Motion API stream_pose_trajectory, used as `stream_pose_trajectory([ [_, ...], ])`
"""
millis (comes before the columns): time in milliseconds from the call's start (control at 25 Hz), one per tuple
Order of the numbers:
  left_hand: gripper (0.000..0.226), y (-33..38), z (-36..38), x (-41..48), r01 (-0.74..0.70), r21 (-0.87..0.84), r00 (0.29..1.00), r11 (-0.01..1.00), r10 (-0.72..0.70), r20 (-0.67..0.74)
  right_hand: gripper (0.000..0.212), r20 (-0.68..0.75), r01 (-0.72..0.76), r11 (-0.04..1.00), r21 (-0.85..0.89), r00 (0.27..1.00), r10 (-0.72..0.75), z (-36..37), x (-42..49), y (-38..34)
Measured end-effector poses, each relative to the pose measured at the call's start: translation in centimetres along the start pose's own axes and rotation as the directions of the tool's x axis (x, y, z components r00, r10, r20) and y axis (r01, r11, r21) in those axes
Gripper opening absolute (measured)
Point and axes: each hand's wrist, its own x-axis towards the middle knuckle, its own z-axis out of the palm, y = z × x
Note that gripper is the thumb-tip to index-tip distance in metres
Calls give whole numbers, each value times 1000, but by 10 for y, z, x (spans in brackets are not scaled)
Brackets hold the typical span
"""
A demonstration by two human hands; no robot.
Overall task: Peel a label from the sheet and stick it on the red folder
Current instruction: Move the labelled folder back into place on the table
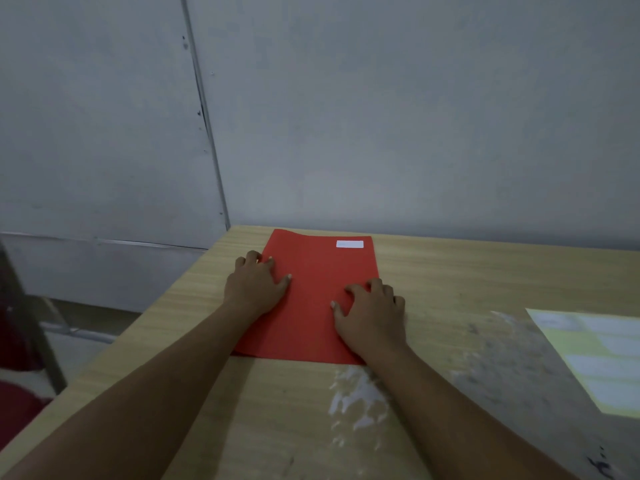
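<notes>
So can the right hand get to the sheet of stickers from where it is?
Probably yes. The right hand rests flat on the red folder, and only bare table lies between it and the label sheet on that same side.

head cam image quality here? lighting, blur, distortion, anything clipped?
Head view: dim, flat light, no hard shadows; the red folder and its white label read clearly, though any print on the label is too small to tell. Wide-angle bend shows in the wall seam. The label sheet is soft and cut by the right edge. Left hand and right hand are sharp.
</notes>
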Motion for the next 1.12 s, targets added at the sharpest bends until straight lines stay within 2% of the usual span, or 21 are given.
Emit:
stream_pose_trajectory([
  [560, 69, -33, 3, 24, 24, -24, 1000, 999, -24, -10, 54, -38, 15, 1000, 0, 999, -15, 20, 19, -27],
  [1120, 70, -45, 1, 29, 14, 4, 1000, 1000, -14, 11, 56, 8, 11, 998, 56, 1000, -11, 23, 24, -32],
])
